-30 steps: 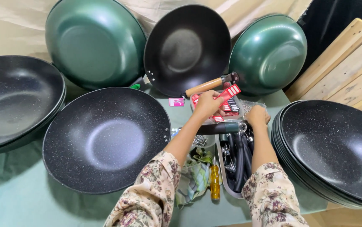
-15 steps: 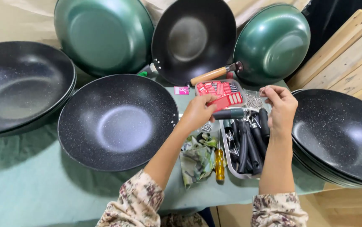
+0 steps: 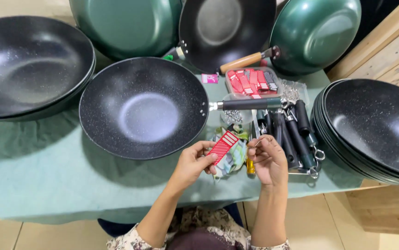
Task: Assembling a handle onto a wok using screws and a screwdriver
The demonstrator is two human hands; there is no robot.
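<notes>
Open green cloth runs along the table's [image 3: 46, 185] front edge, left of the hands. Behind it the black wok [image 3: 144, 106] blocks the middle; stacked woks [image 3: 375, 125] crowd the right edge, loose handles [image 3: 296, 134] between.

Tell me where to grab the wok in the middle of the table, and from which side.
Grip the middle wok by its dark straight handle, coming from the wok's right side. The handle sticks out level past the rim toward the tray of spare handles; the bowl is wide and round, with no other hold.
</notes>
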